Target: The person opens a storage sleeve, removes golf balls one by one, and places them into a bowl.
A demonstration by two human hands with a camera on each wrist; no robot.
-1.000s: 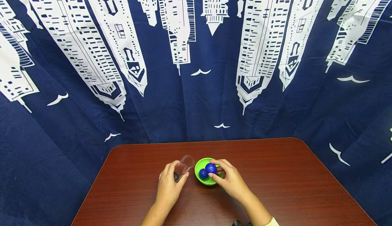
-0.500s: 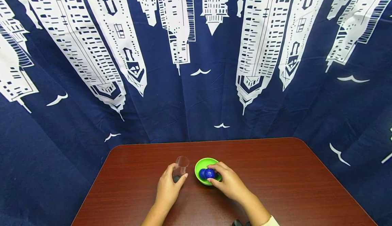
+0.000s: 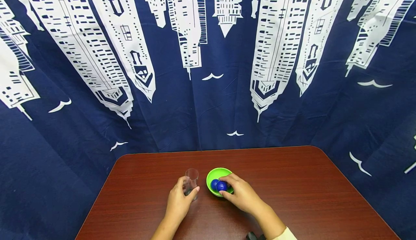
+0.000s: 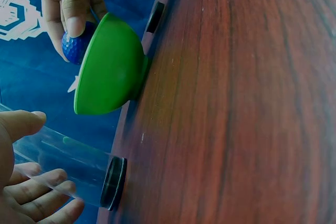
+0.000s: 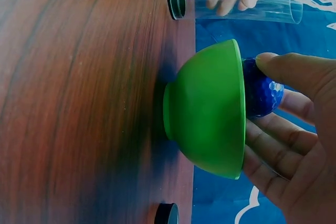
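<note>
My left hand [image 3: 180, 198] holds a clear plastic tube [image 3: 192, 177], open at the top, with thumb and fingers on either side. The tube stands upright, its black base [image 4: 114, 183] right at the tabletop. Beside it on the table is a green bowl [image 3: 212, 174]. My right hand [image 3: 244, 195] pinches a dimpled blue ball [image 3: 222, 186], like a golf ball, at the bowl's rim. A second blue ball [image 3: 214, 184] lies inside the bowl, partly covered by the first. In the right wrist view the green bowl [image 5: 207, 111] hides the lower part of the pinched ball.
A round black cap [image 5: 167, 213] lies on the brown wooden table [image 3: 302, 182] beyond the bowl, away from the tube; my right hand hides it in the head view. Behind the table hangs a blue cloth [image 3: 175, 117] printed with white buildings.
The tube has gone from leaning right to upright, and its base has come down to the table. My right hand has lowered slightly with the blue ball toward the bowl.
</note>
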